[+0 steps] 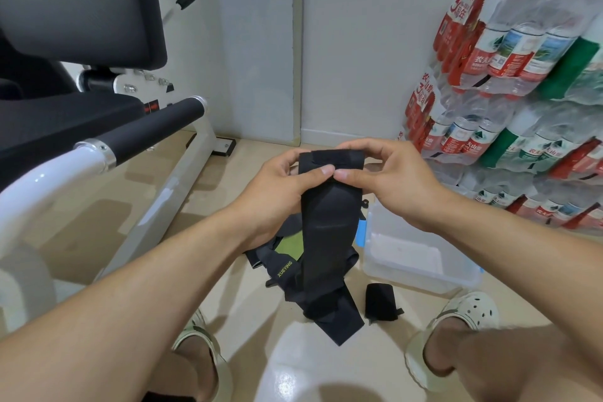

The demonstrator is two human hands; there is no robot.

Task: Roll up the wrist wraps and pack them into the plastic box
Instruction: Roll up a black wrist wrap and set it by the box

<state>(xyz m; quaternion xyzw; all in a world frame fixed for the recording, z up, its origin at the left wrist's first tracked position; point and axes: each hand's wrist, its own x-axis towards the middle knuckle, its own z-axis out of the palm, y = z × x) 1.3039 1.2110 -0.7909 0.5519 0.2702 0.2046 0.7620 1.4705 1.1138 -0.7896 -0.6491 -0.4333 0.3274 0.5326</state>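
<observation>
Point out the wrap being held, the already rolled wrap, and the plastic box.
held wrist wrap (328, 222): head view, middle of the hanging strip below both hands.
rolled wrist wrap (381, 302): head view, centre of the roll on the floor.
plastic box (421, 277): head view, near front wall.

1. left hand (277, 186) and right hand (388, 179): bare, no rings, gloves or watch.
2. forearms: bare to the frame edge, no sleeves in view.
3. left slipper (208, 349) and right slipper (463, 313): pale, foam-style, the right one perforated with round holes.
</observation>
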